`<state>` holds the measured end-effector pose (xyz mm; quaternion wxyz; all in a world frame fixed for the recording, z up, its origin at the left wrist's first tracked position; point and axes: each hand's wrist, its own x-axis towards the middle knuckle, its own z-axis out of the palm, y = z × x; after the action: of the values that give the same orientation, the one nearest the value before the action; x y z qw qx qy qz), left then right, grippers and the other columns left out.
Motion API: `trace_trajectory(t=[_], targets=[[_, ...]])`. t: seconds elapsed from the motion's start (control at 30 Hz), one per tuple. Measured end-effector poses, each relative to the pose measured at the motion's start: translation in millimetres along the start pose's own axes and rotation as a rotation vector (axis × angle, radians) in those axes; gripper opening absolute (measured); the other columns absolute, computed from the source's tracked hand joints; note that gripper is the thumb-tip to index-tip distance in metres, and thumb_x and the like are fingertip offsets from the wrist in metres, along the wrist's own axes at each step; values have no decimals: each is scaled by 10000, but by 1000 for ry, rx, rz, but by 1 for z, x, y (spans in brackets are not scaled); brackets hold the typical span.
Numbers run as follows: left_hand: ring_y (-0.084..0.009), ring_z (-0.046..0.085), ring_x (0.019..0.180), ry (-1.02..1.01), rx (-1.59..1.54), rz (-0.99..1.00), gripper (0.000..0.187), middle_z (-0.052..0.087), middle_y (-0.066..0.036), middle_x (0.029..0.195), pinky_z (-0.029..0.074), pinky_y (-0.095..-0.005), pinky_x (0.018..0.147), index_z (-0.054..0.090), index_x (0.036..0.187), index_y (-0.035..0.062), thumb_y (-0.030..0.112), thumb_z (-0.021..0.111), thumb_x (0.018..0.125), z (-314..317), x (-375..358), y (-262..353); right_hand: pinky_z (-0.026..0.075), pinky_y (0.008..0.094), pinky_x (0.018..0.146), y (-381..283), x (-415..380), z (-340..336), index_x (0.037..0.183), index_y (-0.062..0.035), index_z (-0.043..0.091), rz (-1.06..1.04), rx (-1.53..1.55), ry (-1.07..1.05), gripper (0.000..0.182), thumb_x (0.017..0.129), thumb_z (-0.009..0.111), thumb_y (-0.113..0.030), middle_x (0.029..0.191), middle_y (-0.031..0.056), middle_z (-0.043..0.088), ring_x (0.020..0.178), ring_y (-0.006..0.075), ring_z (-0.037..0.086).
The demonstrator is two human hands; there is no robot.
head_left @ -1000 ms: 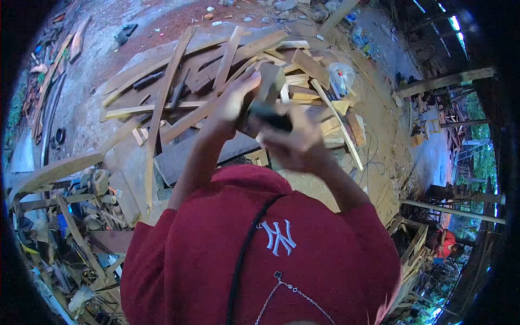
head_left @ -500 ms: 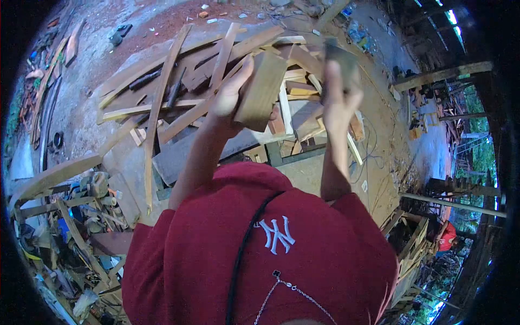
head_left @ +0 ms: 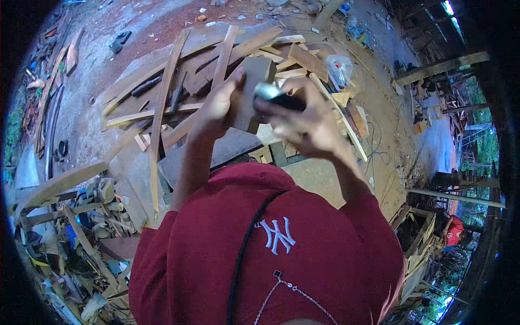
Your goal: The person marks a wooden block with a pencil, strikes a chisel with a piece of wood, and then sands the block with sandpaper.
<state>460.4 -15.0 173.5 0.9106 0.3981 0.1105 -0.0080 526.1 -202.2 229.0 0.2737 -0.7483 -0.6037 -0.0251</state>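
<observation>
My left hand [head_left: 218,105] is wrapped round the side of a thick wooden block [head_left: 249,85], held up in front of my chest above the lumber. Closed round a dark, flat piece with a bright, shiny end [head_left: 281,102], my right hand [head_left: 313,123] is blurred by motion. This dark piece overlaps the right face of the block; its kind is hard to make out. Beneath both hands lies a pile of sawn boards [head_left: 223,59] and offcuts.
A clear plastic bag [head_left: 339,67] lies on the pile's right side. One long narrow board [head_left: 162,108] slants across the left. Clutter [head_left: 92,238] fills the lower left. A person in a red shirt [head_left: 454,231] is far right, near a wooden frame [head_left: 420,233].
My right hand has moved left and inward, bringing the dark piece from apart to over the block. The block has shifted slightly and turned more upright in my left hand.
</observation>
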Motion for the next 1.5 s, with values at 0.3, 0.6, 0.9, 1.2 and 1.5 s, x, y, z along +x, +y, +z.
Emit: trace_trajectory(t=[0.3,0.6,0.9,1.2,1.5], targets=[[-186,598,682,-14,171,31,433,589,-84,856,498,-296,622,489,1093,26,404,389,906,15,-11,3,482,355,753,12,8,1,993,-120,625,-147,-132,166,267,794,610,-296,1088,116,474,941,258,547],[-186,606,719,48,162,-8,439,600,-91,855,502,-315,635,519,1066,22,396,347,915,26,-16,-6,512,337,756,17,4,1,1093,-177,608,-183,-208,163,320,777,608,-227,1138,115,563,942,301,591],[-206,617,707,-85,61,-70,465,606,-111,862,515,-327,584,496,1099,30,413,306,916,25,-13,-13,512,332,570,3,-10,8,1005,-148,645,-35,-90,112,230,813,566,-247,963,33,646,680,248,599],[-181,597,732,-111,216,40,449,591,-80,875,494,-305,671,504,1093,56,428,325,916,21,-11,-22,486,371,542,9,-26,14,867,-115,668,-187,-77,183,148,761,599,-193,636,120,565,564,230,550],[-173,598,670,0,80,24,468,593,-85,810,497,-303,592,523,1055,23,431,341,914,35,-15,-17,512,377,669,15,-21,10,892,-132,665,-81,-85,95,201,739,631,-257,685,101,601,633,280,597]])
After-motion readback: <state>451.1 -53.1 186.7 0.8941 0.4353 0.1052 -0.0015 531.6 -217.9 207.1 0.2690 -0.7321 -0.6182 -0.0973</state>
